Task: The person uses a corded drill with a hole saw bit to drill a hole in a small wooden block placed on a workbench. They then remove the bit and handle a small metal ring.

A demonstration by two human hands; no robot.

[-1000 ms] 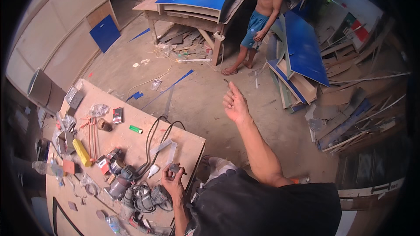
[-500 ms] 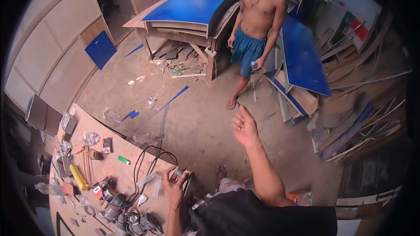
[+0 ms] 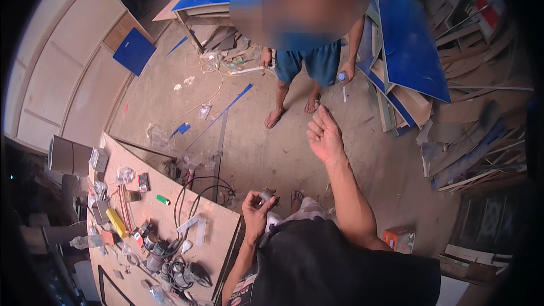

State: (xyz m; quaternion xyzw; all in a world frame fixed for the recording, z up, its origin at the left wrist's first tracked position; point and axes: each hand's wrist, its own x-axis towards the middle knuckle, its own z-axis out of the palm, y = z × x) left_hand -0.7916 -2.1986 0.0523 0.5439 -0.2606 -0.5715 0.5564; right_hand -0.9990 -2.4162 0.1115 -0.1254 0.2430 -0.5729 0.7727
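Observation:
My left hand is closed around a small grey, rounded piece, just off the table's right corner. Its exact kind is not clear. In front of me my right hand is raised over the floor, its fingers curled in and thumb side up. Whether something small is pinched in it I cannot make out. The worktable at my left carries power tools with black cords, a clear plastic strip, a green lighter and a yellow tool.
Facing me stands a person in blue shorts, holding a bottle. Blue panels and wood offcuts lean at the right. Blue strips and plastic scraps lie on the floor. An orange box sits beside me.
The other person has stepped closer to me. My left hand has moved right, off the table's corner, with the grey piece. My right hand stays raised, slightly farther right and higher.

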